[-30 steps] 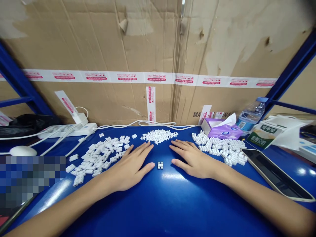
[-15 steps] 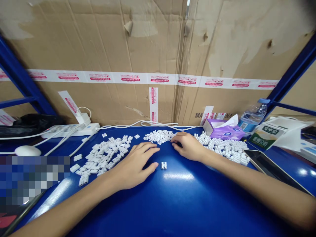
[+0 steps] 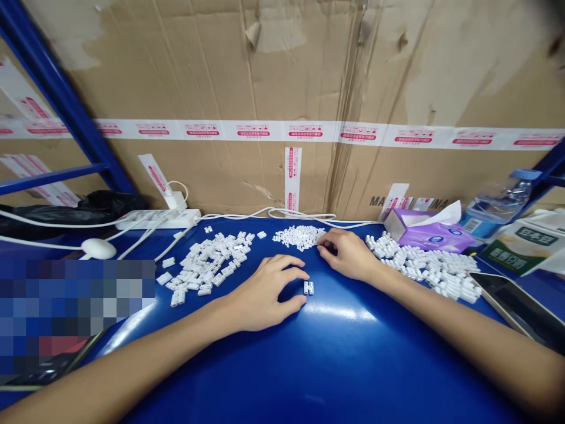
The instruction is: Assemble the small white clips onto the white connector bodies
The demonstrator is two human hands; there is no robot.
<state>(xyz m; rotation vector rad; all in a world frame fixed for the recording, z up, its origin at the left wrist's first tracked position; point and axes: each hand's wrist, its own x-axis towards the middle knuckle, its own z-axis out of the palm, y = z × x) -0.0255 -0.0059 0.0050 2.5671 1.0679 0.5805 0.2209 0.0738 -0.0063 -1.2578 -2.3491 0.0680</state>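
My left hand (image 3: 269, 292) rests palm down on the blue table, thumb and index finger apart on either side of the left edge of a small white plastic block with dark slots (image 3: 308, 288). It does not grip the block. At the right edge of a heap of tiny white plastic pieces (image 3: 298, 237), my right hand (image 3: 346, 253) has its fingers curled, thumb and index tips close together. Whatever may be between those tips is too small to make out. Left of my left hand lies a loose pile of white rectangular plastic blocks (image 3: 212, 262).
Right of my right hand, more white plastic parts (image 3: 424, 265) lie before a purple tissue pack (image 3: 435, 232). A phone (image 3: 521, 309), water bottle (image 3: 498, 203) and carton (image 3: 525, 241) stand farther right. A power strip (image 3: 145, 219) with white cables lies back left. Cardboard (image 3: 247, 76) walls the back.
The view has swung left, so everything appears farther right. My left thumb and index finger have come closer around the small block. My right hand stays at the heap's edge.
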